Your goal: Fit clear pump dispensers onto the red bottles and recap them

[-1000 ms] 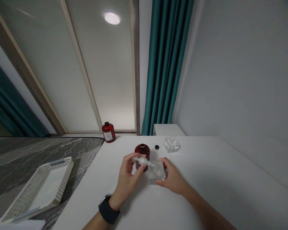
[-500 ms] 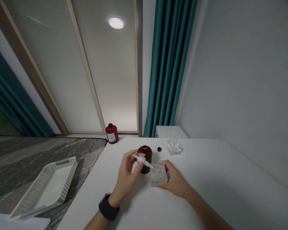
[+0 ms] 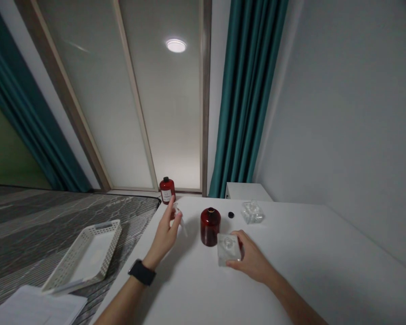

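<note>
My right hand (image 3: 248, 257) grips a clear square glass bottle (image 3: 228, 248) standing on the white table (image 3: 291, 253). My left hand (image 3: 166, 234), with a dark watch on its wrist, pinches a small clear dropper (image 3: 180, 219) and holds it out to the left, above the table's left part. Between the two hands stands a dark red round bottle (image 3: 210, 226) with an open gold-rimmed neck. A small black cap (image 3: 230, 215) lies just behind it.
A clear glass stopper or bottle (image 3: 252, 211) sits at the back of the table. A second red bottle with a label (image 3: 167, 190) stands on the sill behind. A white perforated tray (image 3: 88, 255) rests on the grey patterned surface at left, with white paper (image 3: 34, 309) near it.
My left hand has drawn the dropper out of the clear bottle and swung it away to the left and back. My right hand stays on the clear bottle. The camera has shifted left.
</note>
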A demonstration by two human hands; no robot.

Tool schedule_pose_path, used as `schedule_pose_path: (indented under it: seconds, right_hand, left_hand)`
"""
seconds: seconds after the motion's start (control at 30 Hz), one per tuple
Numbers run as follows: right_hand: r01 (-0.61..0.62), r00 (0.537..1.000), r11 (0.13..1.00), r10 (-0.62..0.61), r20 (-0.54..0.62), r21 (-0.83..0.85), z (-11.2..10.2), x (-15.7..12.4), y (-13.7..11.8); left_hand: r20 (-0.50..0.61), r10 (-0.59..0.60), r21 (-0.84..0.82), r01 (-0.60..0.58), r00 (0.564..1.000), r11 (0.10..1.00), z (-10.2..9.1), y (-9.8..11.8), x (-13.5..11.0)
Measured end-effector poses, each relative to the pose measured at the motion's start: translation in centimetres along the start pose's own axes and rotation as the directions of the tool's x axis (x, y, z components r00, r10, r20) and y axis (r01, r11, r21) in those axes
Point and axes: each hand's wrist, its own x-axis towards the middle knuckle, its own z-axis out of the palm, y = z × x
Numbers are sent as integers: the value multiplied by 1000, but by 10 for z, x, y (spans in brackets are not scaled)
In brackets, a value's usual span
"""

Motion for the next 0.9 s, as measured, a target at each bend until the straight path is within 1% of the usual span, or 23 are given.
schedule_pose_path:
  seconds: [0.07, 0.13, 0.17, 0.23, 0.37, 0.63, 0.73, 0.9]
  right_hand:
    - [2, 1000, 1000, -2, 2, 4, 0, 1, 1]
    - [8, 1000, 1000, -8, 0, 5, 1, 1, 2]
    - [10, 1000, 1000, -10, -2, 6, 1, 1, 3]
    - [11, 1000, 1000, -11, -5, 8, 2, 2, 5]
    - [5, 1000, 1000, -5, -12, -15, 3, 1, 9]
    - [-11, 1000, 1000, 11, 1, -12, 2, 1, 7]
    - [-16, 1000, 1000, 16, 5, -24, 1, 1, 7]
    - [-29, 999, 998, 29, 15, -49, 1, 1, 6]
  left_hand:
    - [46, 67, 146, -74, 997, 987, -3, -17, 12]
    - [126, 122, 313, -156, 985, 937, -4, -34, 24]
    - [186, 107, 404, -175, 977, 898, -4, -42, 29]
    - [271, 8, 592, -173, 962, 787, -3, -54, 39]
    - [298, -51, 662, -168, 953, 731, 4, -66, 46]
    - [305, -86, 742, -179, 948, 646, 12, -83, 39]
    - [297, -88, 760, -180, 951, 624, 13, -84, 37]
    - [289, -81, 780, -186, 954, 598, 13, -81, 36]
